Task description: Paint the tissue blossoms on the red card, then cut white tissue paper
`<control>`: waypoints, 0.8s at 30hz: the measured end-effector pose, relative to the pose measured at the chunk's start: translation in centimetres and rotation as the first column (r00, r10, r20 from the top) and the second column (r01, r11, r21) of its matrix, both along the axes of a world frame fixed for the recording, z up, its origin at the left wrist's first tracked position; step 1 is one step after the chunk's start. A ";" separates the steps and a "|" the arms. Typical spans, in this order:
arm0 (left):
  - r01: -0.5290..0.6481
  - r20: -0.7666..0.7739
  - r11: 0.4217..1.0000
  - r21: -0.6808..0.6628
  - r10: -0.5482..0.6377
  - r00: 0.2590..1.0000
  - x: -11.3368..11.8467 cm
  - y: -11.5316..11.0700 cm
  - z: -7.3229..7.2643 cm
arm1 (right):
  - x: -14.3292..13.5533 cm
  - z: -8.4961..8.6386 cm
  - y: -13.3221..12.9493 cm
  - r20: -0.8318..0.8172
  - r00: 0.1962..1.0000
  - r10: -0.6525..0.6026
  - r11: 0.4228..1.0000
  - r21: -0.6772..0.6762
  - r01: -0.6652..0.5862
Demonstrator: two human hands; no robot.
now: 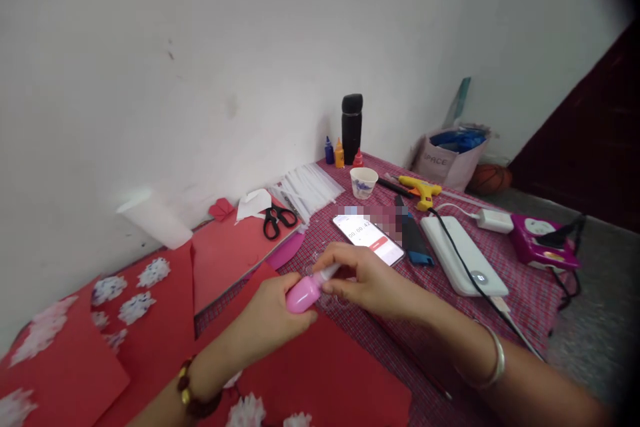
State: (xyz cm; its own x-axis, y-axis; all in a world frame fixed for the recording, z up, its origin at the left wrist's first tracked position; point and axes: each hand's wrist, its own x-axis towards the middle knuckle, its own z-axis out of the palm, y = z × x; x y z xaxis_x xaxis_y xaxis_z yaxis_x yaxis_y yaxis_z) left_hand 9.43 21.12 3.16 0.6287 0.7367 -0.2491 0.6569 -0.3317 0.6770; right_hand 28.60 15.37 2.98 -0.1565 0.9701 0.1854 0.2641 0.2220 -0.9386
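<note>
My left hand (273, 317) is closed around the body of a small pink paint bottle (303, 295), tilted with its nozzle pointing up and right. The thumb and fingers of my right hand (357, 277) pinch the bottle's pale nozzle cap (327, 272). Whether the cap is loose or still seated cannot be made out. Below both hands lies a sheet of red paper (320, 373), with white crumpled tufts (247, 410) near its lower edge. Just beyond my right hand is a lit phone (367, 237) showing a timer.
Black scissors (273, 221) rest on a red pad at the back. Blue, yellow and red paint bottles (339, 153) stand by a black flask (352, 130). A paper cup (363, 183), yellow glue gun (423, 190), white power bank (463, 257) and purple power socket (543, 240) with cables occupy the right.
</note>
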 end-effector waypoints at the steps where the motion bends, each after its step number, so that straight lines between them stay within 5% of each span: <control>1: -0.001 0.028 1.000 0.000 0.001 1.000 -0.3 -0.3 0.2 | -0.2 0.4 -0.1 -0.026 1.000 0.013 0.999 -0.034 -0.014; 4: -0.062 0.091 0.986 0.155 0.048 0.995 -0.7 -1.3 0.6 | -1.0 1.7 -0.1 -0.042 0.999 0.010 0.996 -0.083 -0.013; 9: -0.190 0.194 0.909 0.371 0.124 0.973 -0.5 -2.2 1.4 | -2.0 4.2 1.0 0.398 0.894 -0.207 0.976 0.146 0.161; 12: -0.241 0.288 0.923 0.300 0.153 0.945 -0.7 -2.1 1.4 | -1.9 6.3 1.4 0.543 0.821 -0.179 0.971 0.233 0.058; 17: -0.254 0.481 0.953 0.163 0.148 0.864 -1.4 -1.9 0.9 | -1.8 8.8 0.9 0.428 0.886 0.179 0.956 0.135 -0.259; 24: -0.242 0.520 0.963 0.121 0.146 0.842 -1.9 -2.1 0.0 | -3.3 8.0 2.1 0.519 0.844 0.137 0.984 0.026 -0.176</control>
